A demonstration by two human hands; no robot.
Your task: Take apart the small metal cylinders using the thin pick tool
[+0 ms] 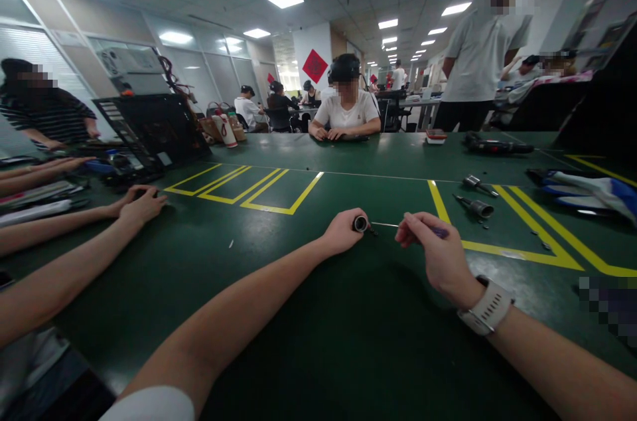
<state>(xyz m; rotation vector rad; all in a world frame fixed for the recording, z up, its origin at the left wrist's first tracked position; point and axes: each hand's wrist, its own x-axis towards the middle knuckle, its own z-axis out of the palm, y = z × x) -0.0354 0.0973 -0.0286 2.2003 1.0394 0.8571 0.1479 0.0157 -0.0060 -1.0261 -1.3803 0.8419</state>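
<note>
The dark green surface (308, 315) looks like a matt, smooth mat, with glossy yellow tape lines (279, 190) laid flat on it. The small dark cylindrical part (359, 224) in the left hand's (343, 233) grip has a dull metal sheen. The thin silver rod (385, 225) pinched by the right hand (438, 252) looks like bright bare metal. Two grey metal cylinders (478, 196) far right shine softly. The white wrist strap (488, 307) looks like perforated matt rubber or plastic.
</note>
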